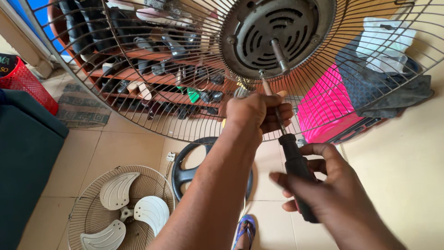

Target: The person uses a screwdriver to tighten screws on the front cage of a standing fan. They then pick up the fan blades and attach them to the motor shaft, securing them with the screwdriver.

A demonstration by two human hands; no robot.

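A front fan guard point(92, 217) lies flat on the tiled floor point(125, 143) toward its near left corner, with a white three-blade fan blade point(127, 210) resting on it. Just beside it to the right lies a dark round ring point(185, 173), and a small white part point(170, 156) lies on the tiles near that ring. A blue sandal point(244, 230) sits at the near edge. Along the far edge stands a wooden shoe rack point(157, 55) filled with shoes. A red basket point(23, 81) stands at the far left, a patterned mat point(85, 111) beside it.
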